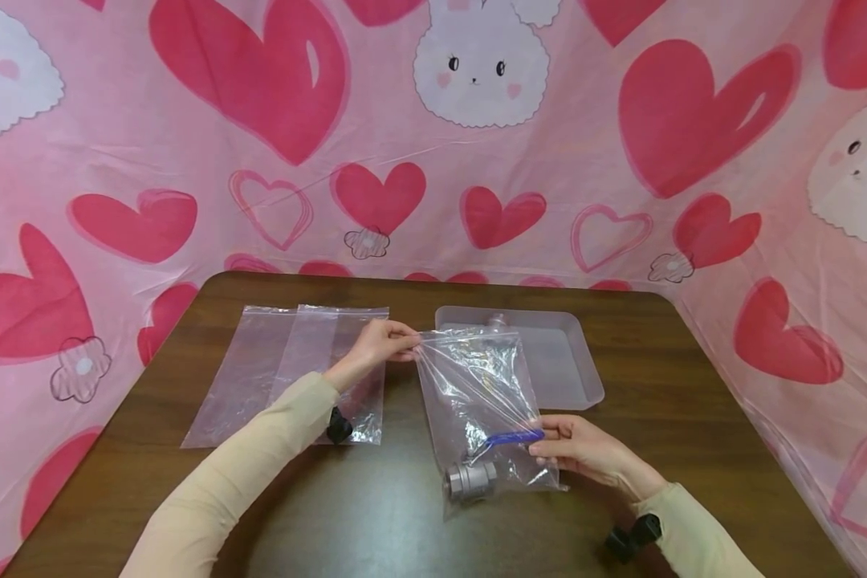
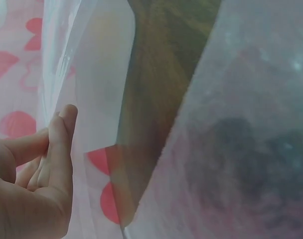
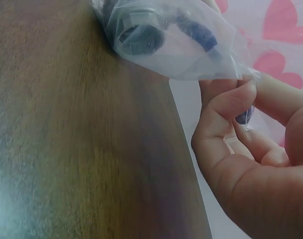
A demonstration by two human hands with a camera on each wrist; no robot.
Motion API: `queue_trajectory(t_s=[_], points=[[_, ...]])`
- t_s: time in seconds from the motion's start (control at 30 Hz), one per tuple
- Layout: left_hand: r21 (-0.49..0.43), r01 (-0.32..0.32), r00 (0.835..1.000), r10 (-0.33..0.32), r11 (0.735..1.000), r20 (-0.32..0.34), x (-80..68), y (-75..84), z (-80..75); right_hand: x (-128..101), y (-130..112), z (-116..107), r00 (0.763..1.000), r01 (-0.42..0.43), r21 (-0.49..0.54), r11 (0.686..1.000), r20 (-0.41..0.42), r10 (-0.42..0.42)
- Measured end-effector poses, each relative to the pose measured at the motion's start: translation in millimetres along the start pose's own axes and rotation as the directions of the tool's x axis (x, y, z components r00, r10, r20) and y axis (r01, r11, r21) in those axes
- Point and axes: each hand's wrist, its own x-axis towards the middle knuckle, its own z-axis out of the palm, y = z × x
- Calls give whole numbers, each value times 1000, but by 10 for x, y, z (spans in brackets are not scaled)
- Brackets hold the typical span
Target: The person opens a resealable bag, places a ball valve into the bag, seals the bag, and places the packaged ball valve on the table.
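Two hands hold one clear zip bag (image 1: 480, 401) stretched between them over a dark wooden tabletop (image 1: 376, 514). The left hand (image 1: 379, 343), at about eleven o'clock from the bag's middle, pinches the bag's far corner, its grip clenched on the plastic between thumb and fingertips; the left wrist view shows those fingers (image 2: 62, 144) pressed against thin, see-through film. The right hand (image 1: 585, 451), at about four o'clock from the bag's middle, pinches the near right edge, its grip closed on the plastic just beside a blue handle (image 1: 514, 437) that lies inside the bag. In the right wrist view, the thumb and forefinger (image 3: 231, 107) squeeze the film together. Inside the bag, at its lower end near six o'clock, sits a metal valve fitting (image 1: 470, 480), grey and threaded, resting on the tabletop through the plastic. The bag itself slants from upper left to lower right at the centre of the tabletop. At nine o'clock from it, two more empty clear bags (image 1: 289, 369) lie flat and overlapping, partly under the left forearm. At one o'clock, touching the bag's far edge, stands a shallow translucent plastic tray (image 1: 571, 361) with another metal fitting (image 1: 497, 320) at its far rim. Both arms wear pale yellow sleeves (image 1: 260, 457). A pink cloth (image 1: 433, 160) printed with red hearts and white bunnies hangs behind and around the tabletop.
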Motion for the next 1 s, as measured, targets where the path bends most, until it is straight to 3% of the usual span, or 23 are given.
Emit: queue_trajectory(t_s=[0.27,0.47,0.73,0.87,1.0], points=[[-15,-11,1000,11,1000,8,22,47,54,-40,25,16,999,36,50,998,30,-37],[-2,-21,1000,21,1000,14,30,53,87,-82,75,48,997,79,102,992,-18,-78],[-27,-43,998,45,999,41,-84,77,37,-164,95,8,997,67,117,991,-45,-62],[-2,-59,994,59,998,96,-206,45,12,-192,106,-17,998,48,154,987,-35,-43],[24,-122,975,115,992,188,-375,4,22,-210,110,-38,999,45,175,984,-18,-42]])
